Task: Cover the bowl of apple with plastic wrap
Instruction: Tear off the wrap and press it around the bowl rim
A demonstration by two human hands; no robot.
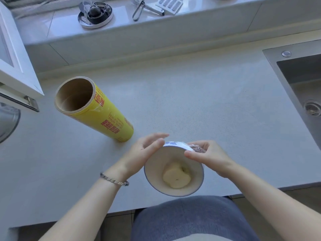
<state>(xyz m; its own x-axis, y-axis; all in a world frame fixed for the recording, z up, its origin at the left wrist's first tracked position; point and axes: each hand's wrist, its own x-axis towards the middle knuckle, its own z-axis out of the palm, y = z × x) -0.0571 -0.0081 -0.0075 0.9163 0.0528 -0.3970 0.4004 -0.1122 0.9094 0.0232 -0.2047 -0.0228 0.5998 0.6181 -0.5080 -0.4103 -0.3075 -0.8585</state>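
Note:
A white bowl point(156, 176) with a blue rim is tipped toward me near the counter's front edge, and a pale peeled apple piece point(176, 176) lies inside. Clear plastic wrap point(197, 148) is bunched at the bowl's far right side under its base. My left hand point(145, 150) presses flat against the bowl's left outer wall, fingers straight. My right hand point(206, 157) holds the right side, thumb on the rim and fingers pinching the crumpled wrap. A yellow roll of plastic wrap point(104, 115) with a brown cardboard core stands upright to the left, apart from both hands.
The pale speckled counter point(208, 101) ends just below the bowl. A steel sink point(302, 87) lies at the right. On the raised ledge behind sit a round tin of small parts point(95, 14), a peeler point(139, 9) and a grater point(169, 4). A white cabinet door point(13, 58) stands at left.

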